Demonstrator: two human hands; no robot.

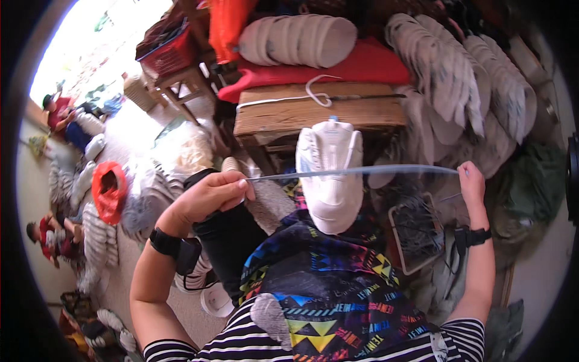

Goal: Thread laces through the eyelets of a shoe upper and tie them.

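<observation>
Pinching in the left hand (212, 196) a pale strip (398, 169), stretched taut but seemingly unfastened across an apparently formed white shoe (330, 202) on the near side of the wooden worktop (271, 123); pinching the other end in the right hand (473, 182).

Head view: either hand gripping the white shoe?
No, the left hand and right hand pinch a pale strip stretched between them, with the white shoe held by neither.
</observation>
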